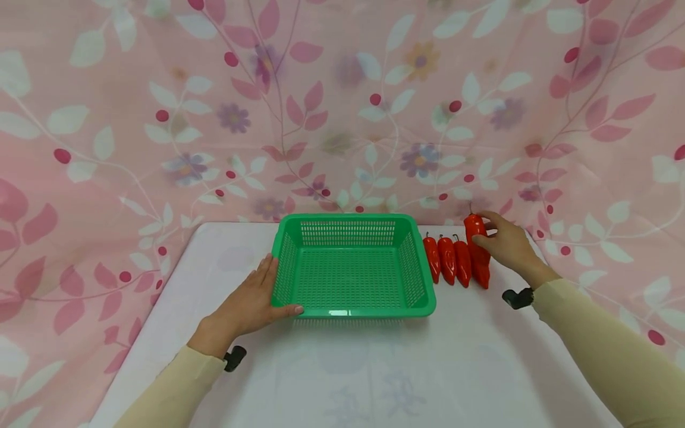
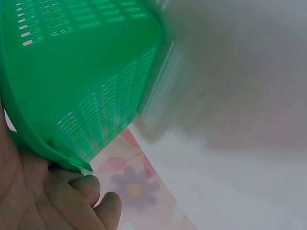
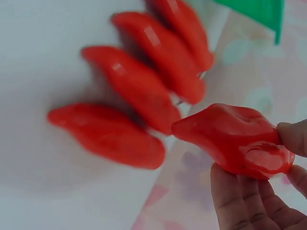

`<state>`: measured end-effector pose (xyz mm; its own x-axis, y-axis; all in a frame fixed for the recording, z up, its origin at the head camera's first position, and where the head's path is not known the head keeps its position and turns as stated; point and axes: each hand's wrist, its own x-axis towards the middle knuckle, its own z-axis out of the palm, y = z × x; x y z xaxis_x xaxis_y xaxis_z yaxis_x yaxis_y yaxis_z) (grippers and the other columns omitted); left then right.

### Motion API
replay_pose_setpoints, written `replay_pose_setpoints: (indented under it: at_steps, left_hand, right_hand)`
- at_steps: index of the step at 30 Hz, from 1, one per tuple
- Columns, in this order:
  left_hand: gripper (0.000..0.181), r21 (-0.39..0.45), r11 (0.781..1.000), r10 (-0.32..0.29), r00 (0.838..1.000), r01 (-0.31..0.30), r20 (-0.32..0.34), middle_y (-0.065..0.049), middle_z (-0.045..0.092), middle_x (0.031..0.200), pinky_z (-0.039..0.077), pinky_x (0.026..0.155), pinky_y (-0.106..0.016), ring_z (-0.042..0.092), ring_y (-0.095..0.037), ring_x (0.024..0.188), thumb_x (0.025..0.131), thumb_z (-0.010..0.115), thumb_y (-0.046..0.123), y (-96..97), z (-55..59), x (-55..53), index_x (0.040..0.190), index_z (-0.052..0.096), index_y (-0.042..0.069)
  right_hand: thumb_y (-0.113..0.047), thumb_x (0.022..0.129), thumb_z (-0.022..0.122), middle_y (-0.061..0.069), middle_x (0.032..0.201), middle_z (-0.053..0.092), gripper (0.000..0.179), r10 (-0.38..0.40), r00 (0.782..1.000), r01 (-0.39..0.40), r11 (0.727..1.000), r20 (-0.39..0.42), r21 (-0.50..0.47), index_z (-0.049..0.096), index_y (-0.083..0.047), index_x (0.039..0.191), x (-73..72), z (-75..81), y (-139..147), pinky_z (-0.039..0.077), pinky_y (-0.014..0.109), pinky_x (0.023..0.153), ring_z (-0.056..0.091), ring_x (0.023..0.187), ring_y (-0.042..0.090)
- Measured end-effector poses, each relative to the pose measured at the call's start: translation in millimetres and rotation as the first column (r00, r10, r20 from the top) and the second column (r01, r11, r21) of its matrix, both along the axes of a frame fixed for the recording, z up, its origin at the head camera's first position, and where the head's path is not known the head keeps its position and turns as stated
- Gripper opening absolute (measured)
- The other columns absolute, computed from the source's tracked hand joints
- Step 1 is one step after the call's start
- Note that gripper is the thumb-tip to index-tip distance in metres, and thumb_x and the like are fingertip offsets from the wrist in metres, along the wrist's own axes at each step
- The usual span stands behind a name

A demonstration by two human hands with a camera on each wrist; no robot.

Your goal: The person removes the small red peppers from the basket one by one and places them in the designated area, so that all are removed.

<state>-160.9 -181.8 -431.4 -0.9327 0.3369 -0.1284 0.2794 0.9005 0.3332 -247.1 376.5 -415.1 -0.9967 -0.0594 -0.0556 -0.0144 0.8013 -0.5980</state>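
My right hand (image 1: 507, 242) pinches a glossy red pepper (image 3: 225, 134) between thumb and fingers, raised above the table at the right. Below it, several more red peppers (image 1: 447, 261) lie side by side in a row, tips toward me. In the right wrist view the held pepper's tip overlaps the end of one lying pepper (image 3: 129, 86). A green plastic basket (image 1: 353, 311) with slotted walls stands left of the row, nothing inside it. My left hand (image 1: 251, 306) rests at its left front corner, fingers straight along the side and thumb at the front rim.
The white table (image 1: 342, 368) runs out in front of the basket. A pink floral cloth (image 1: 342, 119) hangs behind it and shows past both side edges. Small black wrist devices (image 1: 518, 298) sit at both cuffs.
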Motion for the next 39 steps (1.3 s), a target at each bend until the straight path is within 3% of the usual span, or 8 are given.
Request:
replay_pose_setpoints:
  at_steps: [13, 20, 28, 35, 39]
  left_hand:
    - [0.134, -0.012, 1.000, -0.005, 1.000, 0.005, -0.002, -0.025, 0.004, 0.176, 0.022, 0.129, -0.061, 0.018, -0.048, 0.160, 0.085, 0.059, 0.087, 0.6, 1.1, -2.0, 0.166, 0.008, -0.007]
    - [0.134, -0.011, 1.000, -0.005, 1.000, 0.005, 0.000, -0.024, 0.004, 0.176, 0.023, 0.129, -0.060, 0.019, -0.049, 0.160, 0.084, 0.059, 0.087, 0.7, 1.6, -1.6, 0.166, 0.008, -0.006]
    - [0.133, -0.005, 1.000, 0.000, 1.000, 0.000, 0.009, -0.024, 0.003, 0.176, 0.022, 0.129, -0.060, 0.018, -0.048, 0.160, 0.085, 0.061, 0.085, 1.8, 3.1, -0.2, 0.166, 0.008, -0.006]
    - [0.134, -0.004, 1.000, 0.011, 1.000, -0.010, 0.017, -0.023, 0.004, 0.177, 0.022, 0.130, -0.059, 0.019, -0.045, 0.161, 0.084, 0.061, 0.086, 1.2, 2.1, 0.5, 0.167, 0.007, -0.005]
    - [0.134, -0.007, 1.000, 0.008, 1.000, -0.008, 0.016, -0.023, 0.003, 0.177, 0.023, 0.129, -0.059, 0.019, -0.046, 0.161, 0.085, 0.060, 0.086, 0.8, 1.7, 0.6, 0.167, 0.007, -0.005]
  right_hand:
    - [-0.024, 0.100, 0.070, 0.036, 0.135, 0.052, 0.076, -0.073, 0.997, 0.068, 0.989, 0.032, 0.134, 0.032, -0.001, 0.161, -4.5, -34.8, 35.2, 0.066, 0.052, 0.077, 0.060, 0.113, 0.053]
    - [-0.025, 0.099, 0.070, 0.039, 0.136, 0.052, 0.079, -0.104, 0.992, 0.087, 0.976, 0.074, 0.199, 0.030, 0.004, 0.161, -3.6, -47.8, 45.1, 0.062, 0.061, 0.086, 0.057, 0.116, 0.056]
    - [-0.023, 0.101, 0.066, 0.041, 0.136, 0.050, 0.075, -0.127, 0.987, 0.103, 0.970, 0.095, 0.221, 0.029, 0.006, 0.160, -3.7, -63.0, 46.4, 0.061, 0.063, 0.086, 0.054, 0.117, 0.057]
    - [-0.023, 0.104, 0.060, 0.043, 0.143, 0.046, 0.071, -0.134, 0.980, 0.100, 0.970, 0.145, 0.220, 0.029, 0.007, 0.160, -5.2, -71.7, 45.6, 0.048, 0.075, 0.101, 0.047, 0.127, 0.061]
    - [-0.023, 0.106, 0.059, 0.042, 0.144, 0.046, 0.068, -0.126, 0.981, 0.092, 0.971, 0.148, 0.220, 0.031, 0.008, 0.159, -6.1, -74.8, 44.0, 0.045, 0.077, 0.104, 0.046, 0.128, 0.062]
